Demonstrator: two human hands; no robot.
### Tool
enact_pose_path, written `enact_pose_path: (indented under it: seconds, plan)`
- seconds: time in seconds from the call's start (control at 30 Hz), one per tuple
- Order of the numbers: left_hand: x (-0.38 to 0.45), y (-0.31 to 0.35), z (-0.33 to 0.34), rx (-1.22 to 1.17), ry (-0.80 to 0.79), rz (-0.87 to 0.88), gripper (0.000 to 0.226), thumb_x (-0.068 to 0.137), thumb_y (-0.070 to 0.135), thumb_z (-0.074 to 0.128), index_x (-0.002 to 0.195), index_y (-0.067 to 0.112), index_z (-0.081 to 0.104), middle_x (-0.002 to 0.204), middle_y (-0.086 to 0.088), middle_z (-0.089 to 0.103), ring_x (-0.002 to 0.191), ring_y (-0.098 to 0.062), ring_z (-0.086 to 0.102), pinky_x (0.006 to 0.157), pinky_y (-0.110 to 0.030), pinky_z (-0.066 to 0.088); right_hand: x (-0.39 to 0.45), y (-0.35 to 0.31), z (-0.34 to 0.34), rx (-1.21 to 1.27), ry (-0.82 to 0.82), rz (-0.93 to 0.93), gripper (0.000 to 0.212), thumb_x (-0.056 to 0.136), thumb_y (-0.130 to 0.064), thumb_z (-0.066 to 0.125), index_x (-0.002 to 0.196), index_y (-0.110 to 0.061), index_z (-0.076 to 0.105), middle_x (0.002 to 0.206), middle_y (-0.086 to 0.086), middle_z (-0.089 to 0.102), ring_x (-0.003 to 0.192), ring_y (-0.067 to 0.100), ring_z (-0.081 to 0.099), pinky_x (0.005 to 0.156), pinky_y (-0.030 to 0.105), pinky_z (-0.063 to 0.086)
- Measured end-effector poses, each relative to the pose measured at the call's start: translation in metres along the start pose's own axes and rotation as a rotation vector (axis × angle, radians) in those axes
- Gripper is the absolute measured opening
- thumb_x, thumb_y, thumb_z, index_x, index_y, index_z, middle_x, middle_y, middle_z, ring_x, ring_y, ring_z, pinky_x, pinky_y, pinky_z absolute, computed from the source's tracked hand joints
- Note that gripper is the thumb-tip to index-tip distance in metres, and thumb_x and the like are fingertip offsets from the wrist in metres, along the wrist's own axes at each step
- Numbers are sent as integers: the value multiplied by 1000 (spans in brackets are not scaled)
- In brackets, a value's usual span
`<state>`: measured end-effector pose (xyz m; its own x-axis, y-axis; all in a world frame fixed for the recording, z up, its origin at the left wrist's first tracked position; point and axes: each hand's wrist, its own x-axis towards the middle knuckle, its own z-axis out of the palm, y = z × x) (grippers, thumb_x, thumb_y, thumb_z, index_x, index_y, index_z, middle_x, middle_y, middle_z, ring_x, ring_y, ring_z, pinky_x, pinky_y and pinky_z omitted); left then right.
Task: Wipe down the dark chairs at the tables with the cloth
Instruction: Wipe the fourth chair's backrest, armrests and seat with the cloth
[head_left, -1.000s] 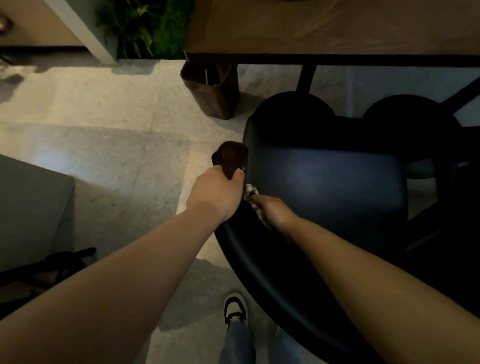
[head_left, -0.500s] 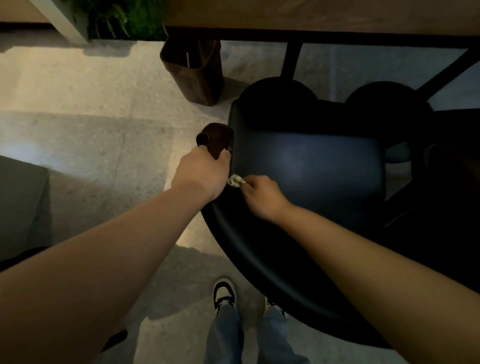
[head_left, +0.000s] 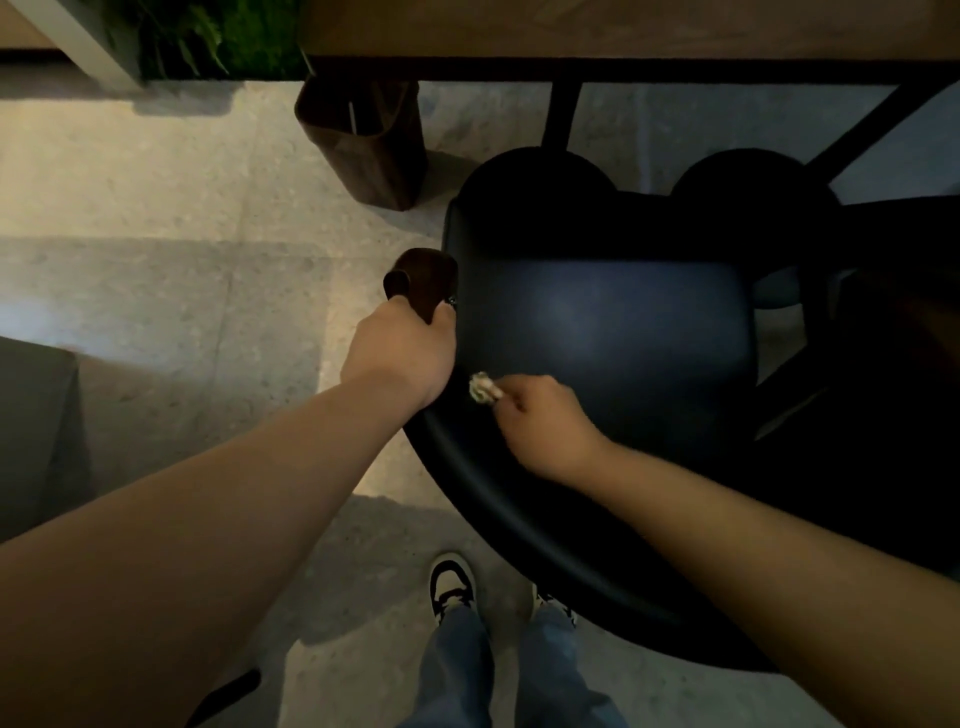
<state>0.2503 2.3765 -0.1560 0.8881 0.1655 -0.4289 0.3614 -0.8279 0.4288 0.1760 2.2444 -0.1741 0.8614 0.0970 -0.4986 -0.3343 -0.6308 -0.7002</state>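
Note:
A dark chair (head_left: 613, 332) with a padded seat and curved backrest stands below me, pushed toward a wooden table (head_left: 623, 31). My left hand (head_left: 402, 353) grips the chair's brown wooden armrest (head_left: 421, 278) at its left side. My right hand (head_left: 540, 423) holds a small light cloth (head_left: 482, 387) bunched in its fingers, against the inner left of the backrest near the seat. Most of the cloth is hidden in the fist.
A brown bin (head_left: 363, 140) stands on the pale stone floor by the table's left end, with a green plant (head_left: 208, 36) behind. Two round dark stools (head_left: 535, 176) sit under the table. Dark furniture (head_left: 31, 431) lies at left. My shoes (head_left: 452, 587) are behind the chair.
My right hand with the cloth has slid a little to the right and down along the inner backrest. My left hand has kept its grip on the armrest.

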Motion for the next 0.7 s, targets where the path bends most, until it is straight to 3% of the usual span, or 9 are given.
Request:
enact_pose_path:
  seconds: [0.07,0.13,0.2,0.27,0.33,0.4,0.43,0.7]
  plan:
    - [1,-1,1,-5,-10,4,45,96,48,43,111,9,60,95,-10,61,80,-27,56,69,-32,39,32,16,7,-61,-55,137,36,94,-13,44,59,-17,47,73,7,54,73,19,51,65,23,33]
    - [2,-1,1,-10,-16,10,45,96,48,42,110,9,62,98,-12,64,83,-28,59,69,-31,39,56,31,15,-83,-115,248,33,97,-17,44,66,-11,54,84,16,55,80,21,50,69,25,35]
    - [2,-2,2,-10,-15,14,45,96,47,42,109,10,62,98,-12,63,83,-27,59,68,-30,39,67,37,21,-82,-161,346,30,98,-20,43,96,1,64,105,25,59,92,26,56,75,30,39]
    - [3,-3,2,-10,-17,12,44,96,47,41,108,11,63,94,-10,63,79,-26,58,65,-30,37,69,37,23,-16,-175,403,34,99,-19,43,117,5,60,120,24,58,107,32,57,81,31,41]
    - [3,-3,2,-11,-20,8,44,95,47,42,107,11,63,94,-10,63,80,-26,60,65,-31,38,64,30,22,35,-144,378,29,97,-20,44,99,0,65,104,23,61,87,29,58,69,27,41]
    - [3,-2,2,-9,-17,11,44,95,48,42,108,10,62,96,-11,64,82,-27,60,68,-32,40,55,14,13,25,-79,320,34,97,-21,45,66,-10,55,81,15,55,69,22,51,51,25,36]
    - [3,-2,2,-1,-10,13,45,95,48,43,109,10,62,96,-11,63,83,-27,58,69,-32,40,48,3,8,14,-54,276,38,97,-21,45,60,-13,49,75,12,52,67,21,49,47,24,33]
    - [0,1,1,20,-2,7,46,96,47,43,110,7,60,90,-9,56,75,-24,50,67,-32,36,-57,-52,-8,-44,108,-119,19,90,-8,45,73,-12,51,79,9,57,74,26,55,62,30,37]
